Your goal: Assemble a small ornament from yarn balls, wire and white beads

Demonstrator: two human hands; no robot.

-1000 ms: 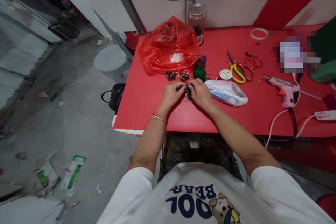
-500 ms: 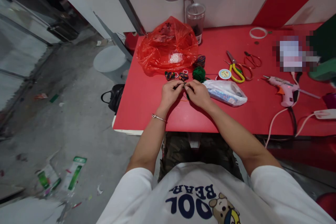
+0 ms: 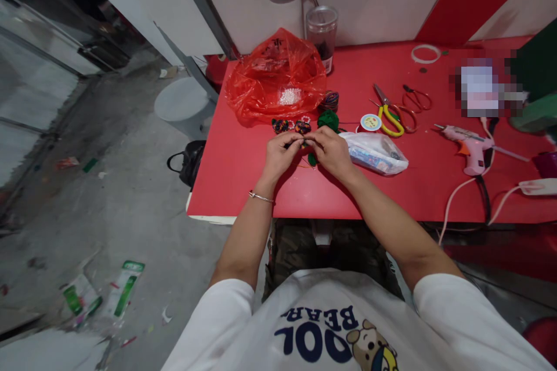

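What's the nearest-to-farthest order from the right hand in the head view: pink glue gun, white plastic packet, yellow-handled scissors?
1. White plastic packet: just right of the right hand.
2. Yellow-handled scissors: right and farther back, beyond the packet.
3. Pink glue gun: well off to the right.

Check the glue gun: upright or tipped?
Tipped: the pink glue gun lies flat on the red table, orange trigger in profile.
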